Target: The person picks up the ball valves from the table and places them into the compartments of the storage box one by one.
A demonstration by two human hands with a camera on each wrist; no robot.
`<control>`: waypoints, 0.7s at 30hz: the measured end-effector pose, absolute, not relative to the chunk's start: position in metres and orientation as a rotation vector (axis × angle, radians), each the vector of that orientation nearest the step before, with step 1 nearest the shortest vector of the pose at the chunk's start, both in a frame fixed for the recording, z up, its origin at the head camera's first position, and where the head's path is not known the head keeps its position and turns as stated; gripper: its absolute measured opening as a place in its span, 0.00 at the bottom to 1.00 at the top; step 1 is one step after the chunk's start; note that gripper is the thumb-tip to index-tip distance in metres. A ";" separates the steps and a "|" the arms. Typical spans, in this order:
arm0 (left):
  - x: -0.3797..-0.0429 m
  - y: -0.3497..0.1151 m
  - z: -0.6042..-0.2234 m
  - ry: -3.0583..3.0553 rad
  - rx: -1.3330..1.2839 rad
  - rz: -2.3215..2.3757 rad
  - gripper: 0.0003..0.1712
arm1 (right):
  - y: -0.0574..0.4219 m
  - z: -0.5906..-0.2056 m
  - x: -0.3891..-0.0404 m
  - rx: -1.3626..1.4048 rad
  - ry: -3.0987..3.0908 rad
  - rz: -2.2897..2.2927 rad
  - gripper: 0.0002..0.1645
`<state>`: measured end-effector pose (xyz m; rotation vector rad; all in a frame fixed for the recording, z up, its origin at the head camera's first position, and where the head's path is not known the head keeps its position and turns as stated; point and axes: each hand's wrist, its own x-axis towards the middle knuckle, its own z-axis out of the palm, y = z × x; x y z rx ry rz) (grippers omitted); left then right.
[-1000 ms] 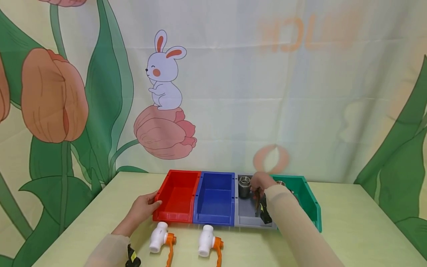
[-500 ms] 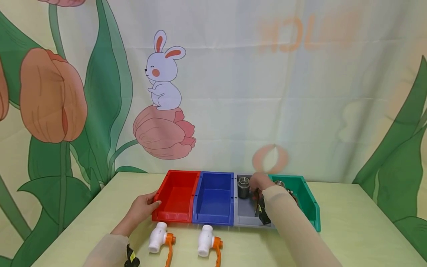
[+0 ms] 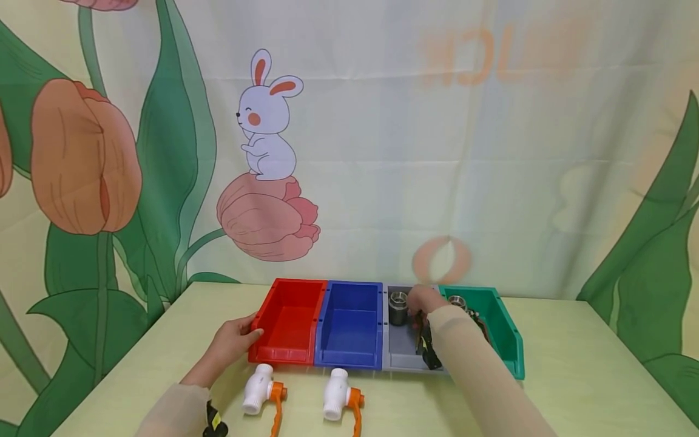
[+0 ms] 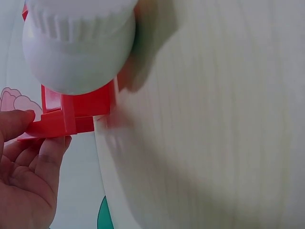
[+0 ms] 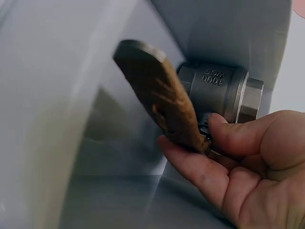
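My left hand (image 3: pixel 232 343) grips the outer left wall of the red bin (image 3: pixel 255 353); in the left wrist view the thumb lies on one side of that wall and the fingers on the other. Inside the grey bin (image 3: pixel 403 345), my right hand (image 3: pixel 428 298) pinches a metal ball valve (image 3: pixel 398 308) near the base of its lever. The right wrist view shows the valve body (image 5: pixel 214 88) against the bin's wall, its brown-stained lever (image 5: pixel 157 93) angled away from the thumb and fingers. My right sleeve covers part of the grey bin.
A blue bin (image 3: pixel 351 358) joins the red and grey ones. At the right end, a green bin (image 3: pixel 516 349) holds another metal valve (image 3: pixel 457 301), partly behind the sleeve. Two white plastic valves with orange levers lie in front, one left (image 3: pixel 258 388) and one right (image 3: pixel 335 394).
Both hands keep their grips and places. The head view has drifted slightly, so the scene sits a little further left.
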<state>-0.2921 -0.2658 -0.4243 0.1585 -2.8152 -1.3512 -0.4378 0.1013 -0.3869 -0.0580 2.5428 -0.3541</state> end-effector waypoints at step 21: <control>-0.292 -0.265 -0.423 -2.819 0.179 -1.353 0.33 | 0.134 -0.563 -0.621 -0.009 2.492 -0.365 0.24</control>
